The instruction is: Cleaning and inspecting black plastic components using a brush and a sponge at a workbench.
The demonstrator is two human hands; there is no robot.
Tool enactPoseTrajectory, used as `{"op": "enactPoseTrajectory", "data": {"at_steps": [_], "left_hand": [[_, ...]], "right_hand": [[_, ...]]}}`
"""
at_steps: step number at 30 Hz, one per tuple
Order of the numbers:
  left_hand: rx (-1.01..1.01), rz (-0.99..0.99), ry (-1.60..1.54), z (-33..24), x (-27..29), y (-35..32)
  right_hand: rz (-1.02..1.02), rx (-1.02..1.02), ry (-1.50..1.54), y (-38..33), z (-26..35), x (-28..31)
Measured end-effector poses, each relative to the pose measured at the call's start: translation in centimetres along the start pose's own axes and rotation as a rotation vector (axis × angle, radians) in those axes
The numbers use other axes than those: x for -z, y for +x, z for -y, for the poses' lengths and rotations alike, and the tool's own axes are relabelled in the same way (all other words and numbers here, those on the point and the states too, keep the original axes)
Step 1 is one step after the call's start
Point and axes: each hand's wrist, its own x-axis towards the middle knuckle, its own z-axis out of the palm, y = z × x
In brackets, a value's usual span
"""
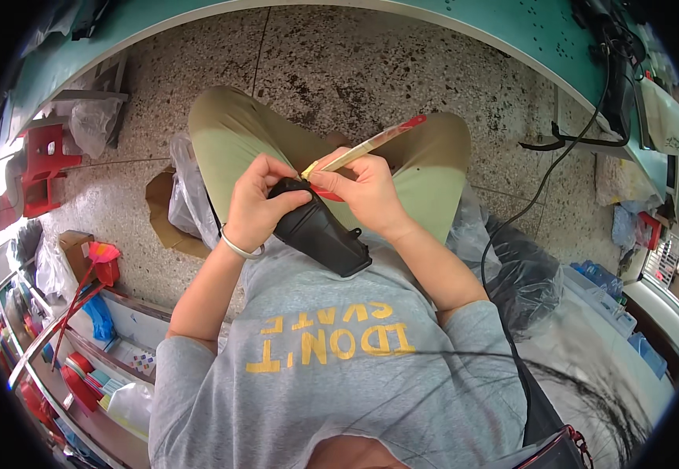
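My left hand [255, 205] is closed on a black moulded piece [320, 234], wide at the lower right and narrower at the upper left, resting over my lap against my shirt. Its thumb presses on the narrow upper end. In my right hand [367, 191] is a slim brush-like stick [375, 143] with a pale shaft and a red end, pinched between thumb and fingers. A yellow tip [308, 169] shows at its lower end, right by the black piece's upper edge. Something red [326, 194] peeks out below the right thumb; its kind I cannot make out.
A green-topped workbench [464, 17] curves across the far side. A black cable [546, 176] hangs down on the right. Plastic bags [187, 195] lie beside my legs. Red stools [42, 168] stand at the left, and a shelf rack [66, 391] with rolls is at lower left.
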Motion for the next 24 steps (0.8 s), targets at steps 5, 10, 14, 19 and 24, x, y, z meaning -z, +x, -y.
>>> {"op": "enactPoseTrajectory", "data": {"at_steps": [5, 10, 14, 19, 24], "left_hand": [[-0.018, 0.044, -0.012, 0.4, -0.1, 0.4], [0.032, -0.006, -0.141, 0.8, 0.5, 1.2], [0.030, 0.051, -0.235, 0.9, 1.6, 1.0], [0.106, -0.330, -0.027, -0.6, 10.9, 2.6], [0.350, 0.207, 0.865, 17.3, 27.2, 3.9]], "right_hand": [[0.038, 0.579, -0.667, 0.7, -1.6, 0.4], [-0.363, 0.699, -0.840, 3.7, -3.3, 4.4], [-0.336, 0.603, -0.736, 3.8, -2.2, 4.3], [-0.578, 0.378, -0.708, 2.0, 0.2, 8.7], [-0.523, 0.299, -0.468, 4.3, 1.6, 8.4]]}}
